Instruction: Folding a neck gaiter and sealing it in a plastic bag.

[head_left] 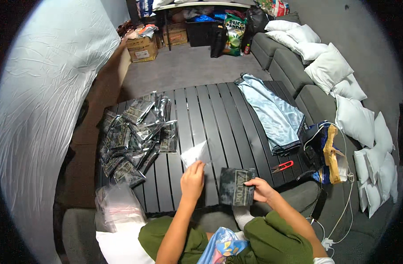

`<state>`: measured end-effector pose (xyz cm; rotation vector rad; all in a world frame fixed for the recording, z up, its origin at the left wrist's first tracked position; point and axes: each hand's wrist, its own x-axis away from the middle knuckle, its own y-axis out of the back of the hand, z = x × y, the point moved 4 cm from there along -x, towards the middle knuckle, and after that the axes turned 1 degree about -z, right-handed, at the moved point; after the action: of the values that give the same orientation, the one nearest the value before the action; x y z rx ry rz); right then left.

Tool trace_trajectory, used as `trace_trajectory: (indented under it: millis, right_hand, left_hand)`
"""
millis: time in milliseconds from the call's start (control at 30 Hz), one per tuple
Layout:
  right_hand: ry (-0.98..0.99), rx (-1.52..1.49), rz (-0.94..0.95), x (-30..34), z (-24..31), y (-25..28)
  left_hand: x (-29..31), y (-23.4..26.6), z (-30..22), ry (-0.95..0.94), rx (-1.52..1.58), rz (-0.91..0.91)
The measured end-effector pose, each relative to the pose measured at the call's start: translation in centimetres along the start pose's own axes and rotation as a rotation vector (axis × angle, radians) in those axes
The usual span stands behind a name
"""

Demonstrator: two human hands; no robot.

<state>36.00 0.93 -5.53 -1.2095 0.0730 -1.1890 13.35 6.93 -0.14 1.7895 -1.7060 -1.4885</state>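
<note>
My left hand (193,179) pinches a small clear plastic bag (196,153), which shows white and shiny over the black slatted table (201,103). In my right hand (262,190) is a dark, square folded cloth (231,188) with lettering on it, gripped by its right edge near the table's front. The bag and the cloth are apart. To the left lies a heap of similar dark squares in clear bags (122,137). A stack of flat clear bags (120,203) rests at the table's near left corner, beside my left forearm.
Light blue satin cloths (272,116) lie on the table's right side, with red-handled thread snips (284,166) close by. A blue and yellow bag (332,154) and a white cable (350,198) are at the right. White pillows (329,66) line the grey sofa (289,66).
</note>
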Motion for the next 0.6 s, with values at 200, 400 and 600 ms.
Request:
trace_trajectory:
  millis: [200, 400, 600]
  right_hand:
    - [-0.178, 0.045, 0.054, -0.6, 0.0, -3.0]
    - [-0.031, -0.186, 0.109, -1.9, 2.1, -3.9]
    - [0.111, -0.323, 0.022, -1.9, 1.9, -3.6]
  left_hand:
    - [0.8, -1.2, -2.3, -0.065, -0.023, 0.058]
    - [1.3, -1.9, -2.9, -0.061, 0.03, 0.181]
    - [1.0, -2.0, -3.7, -0.111, 0.112, 0.324]
